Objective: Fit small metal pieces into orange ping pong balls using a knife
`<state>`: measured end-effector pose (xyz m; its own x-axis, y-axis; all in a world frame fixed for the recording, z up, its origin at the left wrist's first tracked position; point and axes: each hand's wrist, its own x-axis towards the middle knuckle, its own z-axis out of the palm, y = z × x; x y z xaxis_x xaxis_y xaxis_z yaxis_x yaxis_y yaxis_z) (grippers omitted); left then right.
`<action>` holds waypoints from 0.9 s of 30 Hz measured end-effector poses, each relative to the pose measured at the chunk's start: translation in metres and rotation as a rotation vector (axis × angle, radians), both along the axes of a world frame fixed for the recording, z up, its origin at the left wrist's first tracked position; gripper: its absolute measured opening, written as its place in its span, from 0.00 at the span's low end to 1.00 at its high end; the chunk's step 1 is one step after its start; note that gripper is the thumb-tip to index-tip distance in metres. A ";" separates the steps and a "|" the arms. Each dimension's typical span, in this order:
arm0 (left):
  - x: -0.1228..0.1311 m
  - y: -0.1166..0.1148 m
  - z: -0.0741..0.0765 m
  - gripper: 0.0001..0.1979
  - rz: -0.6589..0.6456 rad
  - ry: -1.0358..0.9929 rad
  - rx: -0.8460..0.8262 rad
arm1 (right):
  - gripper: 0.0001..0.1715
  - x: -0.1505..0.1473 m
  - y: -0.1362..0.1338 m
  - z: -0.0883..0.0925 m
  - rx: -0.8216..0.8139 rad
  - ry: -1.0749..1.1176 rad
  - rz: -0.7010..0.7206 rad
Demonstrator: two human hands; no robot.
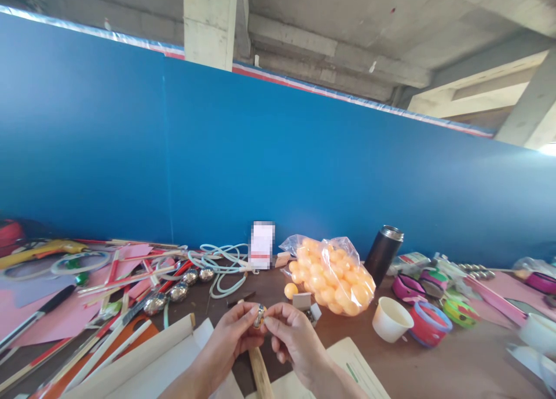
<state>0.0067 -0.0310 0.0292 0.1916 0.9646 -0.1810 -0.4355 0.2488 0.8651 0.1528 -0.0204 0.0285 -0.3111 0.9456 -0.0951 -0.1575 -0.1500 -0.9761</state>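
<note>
Here, both hands meet low in the middle of the view, their fingers (pixel 253 313) pinched shut around 1 small metal ring (pixel 259 316). The left hand (pixel 230 338) grips it from one side with thumb and forefinger, and the right hand (pixel 293 338) closes on it from the other side. The ring is held just above the counter (pixel 456 364), with an orange glint beside it.

Just below the fingers a wooden handle (pixel 260 373) sticks up between the wrists. To the left of the hands lies a roll of cream paper (pixel 143 355); to the right lies a pale sheet with green print (pixel 354 367), too small to read.

Just beyond the fingers sit a small white box (pixel 303 301) and 1 loose orange ball (pixel 291 290). Beside them, farther right, a clear plastic bag (pixel 332 271) is filled with orange balls. Past the bag stands a black flask with a steel top (pixel 383 254), tilted; no brand shows on it. Nearer, right of the bag, a white paper cup (pixel 391 319) stands open, and its inside looks bare.

Beyond the fingers to the left, a pale coiled cord (pixel 221 266) lies near a row of shiny metal balls (pixel 178 292). A white tag (pixel 262 245) against the blue wall (pixel 260 156) is blurred and unreadable. Far right are coloured tape rolls (pixel 428 324).
</note>
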 end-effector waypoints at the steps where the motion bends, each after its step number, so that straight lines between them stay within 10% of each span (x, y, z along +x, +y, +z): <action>1: 0.000 0.001 -0.001 0.15 -0.001 0.004 0.000 | 0.14 0.000 0.000 0.000 0.004 -0.004 -0.003; 27: -0.005 0.009 -0.020 0.14 -0.031 0.034 0.064 | 0.15 0.001 0.003 -0.010 -0.119 0.156 0.030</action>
<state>0.0018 -0.0220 0.0089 0.2163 0.9681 -0.1262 -0.3982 0.2055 0.8940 0.1542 -0.0175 0.0188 -0.3585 0.9207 -0.1541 -0.2989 -0.2696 -0.9154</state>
